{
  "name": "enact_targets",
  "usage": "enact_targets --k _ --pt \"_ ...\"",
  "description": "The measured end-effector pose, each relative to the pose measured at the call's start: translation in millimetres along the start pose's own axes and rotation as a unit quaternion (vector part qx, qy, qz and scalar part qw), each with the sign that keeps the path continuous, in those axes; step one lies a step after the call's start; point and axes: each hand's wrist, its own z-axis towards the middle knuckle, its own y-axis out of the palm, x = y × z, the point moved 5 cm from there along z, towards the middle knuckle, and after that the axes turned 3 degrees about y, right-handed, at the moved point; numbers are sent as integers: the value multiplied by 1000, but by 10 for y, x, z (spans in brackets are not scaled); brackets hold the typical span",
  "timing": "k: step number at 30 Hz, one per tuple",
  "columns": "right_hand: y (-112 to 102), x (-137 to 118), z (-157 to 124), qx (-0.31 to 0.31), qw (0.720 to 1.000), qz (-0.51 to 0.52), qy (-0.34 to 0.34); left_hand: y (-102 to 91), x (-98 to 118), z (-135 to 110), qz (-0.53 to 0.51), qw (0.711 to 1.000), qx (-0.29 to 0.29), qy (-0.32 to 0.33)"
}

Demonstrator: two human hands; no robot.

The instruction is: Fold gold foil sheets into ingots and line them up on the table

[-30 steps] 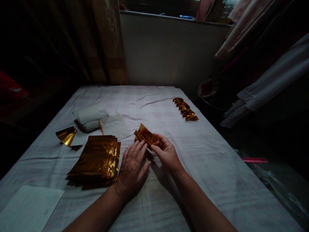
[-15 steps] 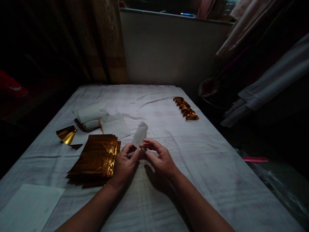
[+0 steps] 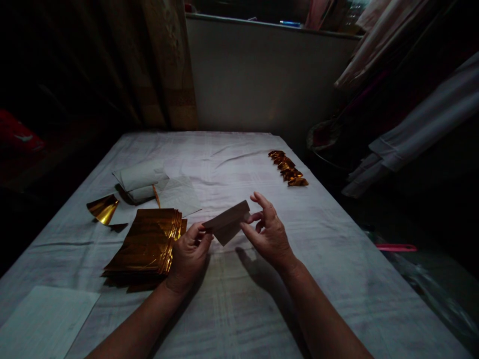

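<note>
A folded sheet of paper [image 3: 226,223], its dull side toward me, is held above the cloth between both hands. My left hand [image 3: 189,254] pinches its left corner. At the right end, the thumb and a finger of my right hand [image 3: 267,234] are closed on the edge, with the index finger raised. Just left of my left hand lies a thick stack of shiny gold foil paper [image 3: 145,244]. Several folded gold foil pieces [image 3: 288,168] stand in a row near the table's right edge.
Pale folded papers [image 3: 140,175] and a loose pale sheet [image 3: 179,194] lie behind the stack. A curled gold sheet [image 3: 104,208] is to its left, and a white sheet [image 3: 48,319] at front left. Clothes [image 3: 422,134] hang beyond the right edge, above a pink handle [image 3: 395,247].
The paper has turned from nearly upright to slanting rightward, and more of its width shows. My right hand has moved right and slightly up, while my left hand stays nearly in place.
</note>
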Motion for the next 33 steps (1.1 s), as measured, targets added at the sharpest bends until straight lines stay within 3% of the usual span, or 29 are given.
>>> enact_targets --k 4,9,12,17,22,26,33 --pt "-19 18 23 -18 1000 15 0 5 26 -29 3 1000 -9 2" --pt "-36 -29 47 -18 999 23 -26 64 -19 -27 -79 996 -27 -15" --pt "-29 -59 54 -31 998 36 -38 40 -9 -7 -89 995 2 35" --pt "-12 -29 53 -54 995 54 -71 -22 74 9 -8 989 10 150" --pt "3 193 3 -82 994 42 -52 31 101 -26 91 966 -50 235" --pt "32 376 -79 -137 989 -5 -58 128 80 -77 163 942 -116 268" --pt "46 433 -143 -153 972 -102 -145 181 61 -133 261 911 -148 285"
